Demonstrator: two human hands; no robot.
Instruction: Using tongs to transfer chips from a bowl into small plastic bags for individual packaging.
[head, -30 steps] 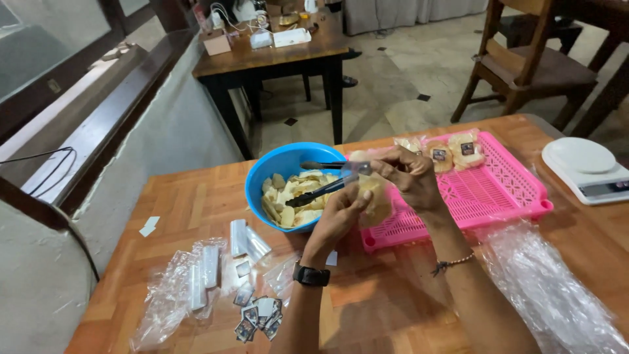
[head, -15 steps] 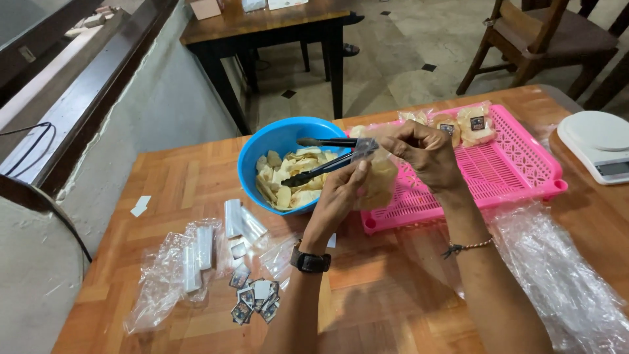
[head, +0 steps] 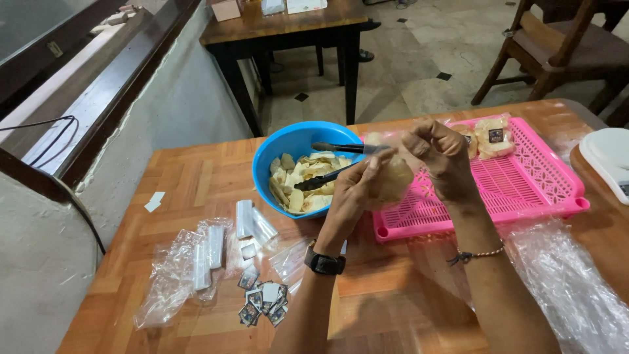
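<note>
Above the near left corner of the pink tray (head: 524,190), both hands meet around a small clear bag of chips (head: 392,178). The left hand (head: 357,190) cups the bag from the left, fingers curled against its side, and black tongs (head: 334,164) stick out leftward from this hand over the blue bowl (head: 275,157). The right hand (head: 442,157) pinches the top edge of the bag, thumb and fingers pressed together on the plastic. The bag hangs in the air, clear of the table.

The bowl sits just left of the tray, the two nearly touching, and is about half full of pale chips (head: 304,190). At the far end of the tray lie filled bags with small labels (head: 491,136); the rest of its slatted floor is bare. To the right, a white scale (head: 609,160) sits at the table's right edge, partly cut off by the frame. Crumpled clear plastic (head: 570,282) spreads over the near right corner. On the near left, empty bags (head: 209,252) and a heap of small printed labels (head: 262,305) lie on more plastic. Bare wooden table (head: 393,288) shows between the forearms. Beyond the far edge the floor opens toward a dark table (head: 282,26) and a wooden chair (head: 557,46).
</note>
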